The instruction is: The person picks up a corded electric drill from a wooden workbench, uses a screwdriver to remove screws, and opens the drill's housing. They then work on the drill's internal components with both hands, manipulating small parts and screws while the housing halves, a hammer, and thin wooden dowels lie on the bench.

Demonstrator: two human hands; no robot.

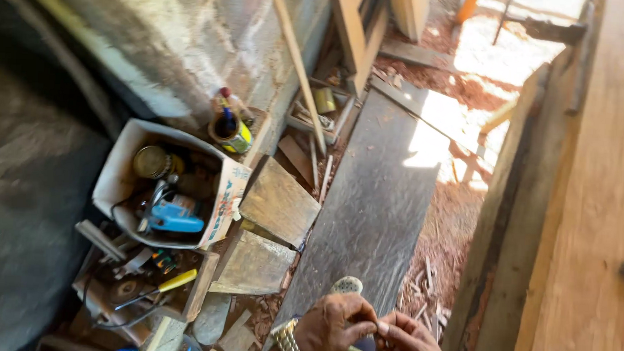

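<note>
Left hand: I am seeing the left hand point(334, 326) coming in low at the bottom edge, wrist bent, fingers curling inward toward the other hand; a gold wristwatch point(287, 341) is sitting on its wrist.
Right hand: the right hand point(408, 344) is lying just beside it, fingers folding in, fingertips meeting those of the left.
Grip: both hands are pinching together at one spot, knuckles up; something very small is possibly sitting between the fingertips, but I cannot tell what it is or whether anything is really gripped.
Below the hands: a long dark plank point(375, 200) is running away from me along the floor, and a shoe tip point(347, 284) is showing on it just above the left hand.
Left of the plank: two short boards point(266, 230) are lying on each other, near a white cardboard box point(173, 186) that is holding a blue tool point(174, 218) and a tin.
Nearer corner: a yellow-handled screwdriver point(167, 283) is resting on a clutter of parts.
Right side: a tall reddish timber slab point(595, 212) is standing alongside, with sawdust point(448, 225) covering the floor between it and the plank.
</note>
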